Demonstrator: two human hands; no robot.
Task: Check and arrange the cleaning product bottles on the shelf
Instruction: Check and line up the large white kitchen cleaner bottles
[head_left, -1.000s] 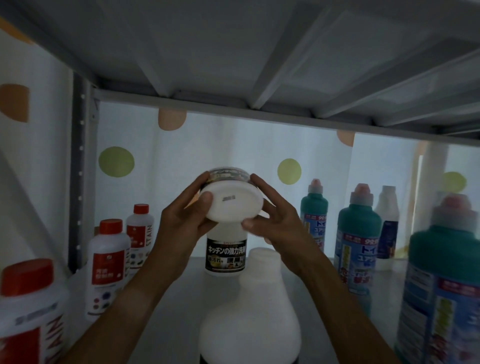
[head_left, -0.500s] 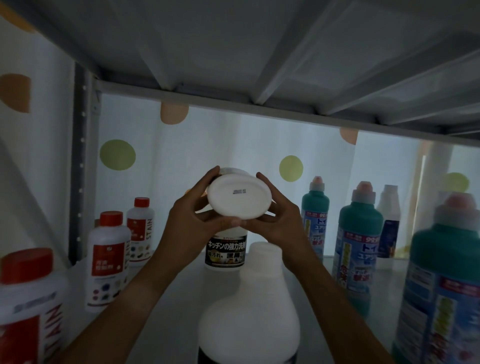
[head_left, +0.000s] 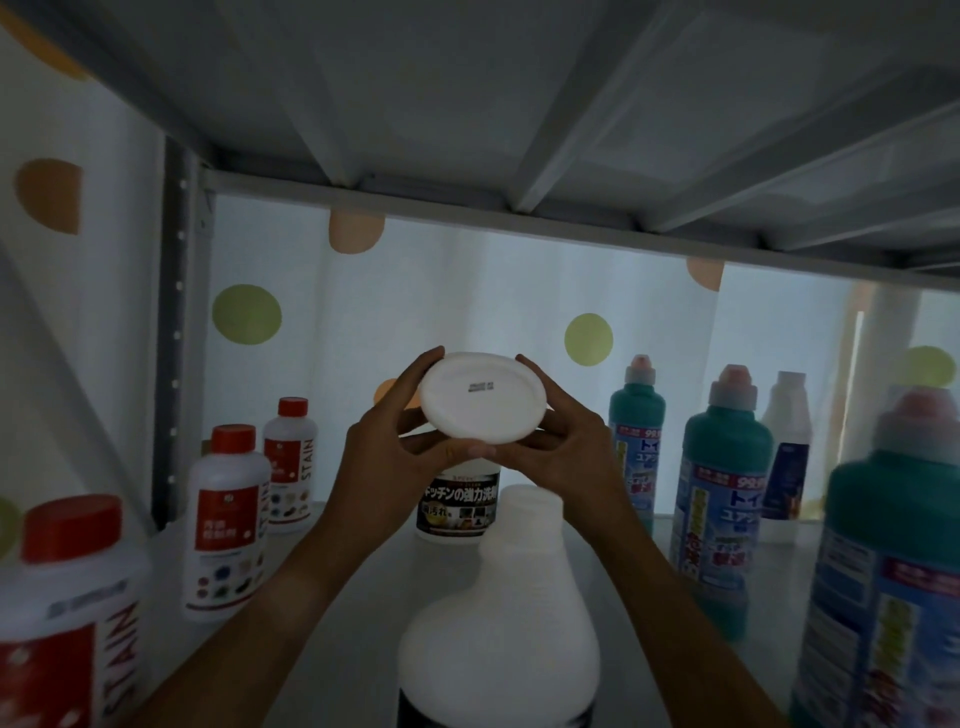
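We grip the white tub (head_left: 483, 397) w/ both hands' fingers (head_left: 415, 376) round its rim, base toward us; read the printed code (head_left: 481, 387) btwn fingers, steady.

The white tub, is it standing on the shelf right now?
No, both hands hold the white tub up in the air, tipped so its printed base faces the camera.

I see a white round tub (head_left: 483, 397) tipped with its flat base towards the camera, small dark print at centre. Behind it a black-labelled white jar (head_left: 460, 512) stands upright. White red-capped bottles (head_left: 227, 522) line the shelf's left side; teal pink-capped bottles (head_left: 719, 467) stand on the right; a white bottle (head_left: 498, 639) stands nearest centre.
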